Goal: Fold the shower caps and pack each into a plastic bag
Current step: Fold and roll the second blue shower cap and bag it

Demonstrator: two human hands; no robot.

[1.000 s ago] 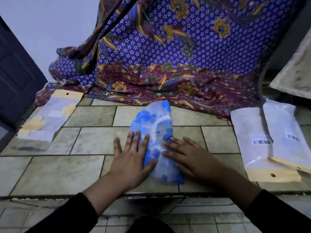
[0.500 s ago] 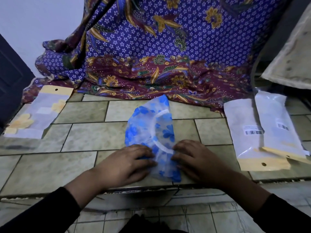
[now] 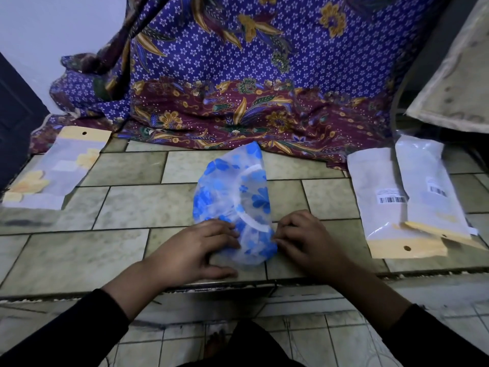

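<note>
Two hands (image 3: 197, 249), one cap (image 3: 232, 197), three bags (image 3: 381, 200).

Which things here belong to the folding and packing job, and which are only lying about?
Job: blue-flowered translucent plastic shower cap, held by left hand and right hand; two pale plastic bags with yellow headers, right; similar bag holding yellow-flowered cap, left.
Lying about: purple-and-maroon floral cloth; pale stained pad; dark door.

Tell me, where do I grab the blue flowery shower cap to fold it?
Pinch the near end of the shower cap, one side edge in each hand, coming from the near side, as the left hand and right hand do. It lies flat, long way pointing away, so that end is probably easiest to lift and fold over.
</note>
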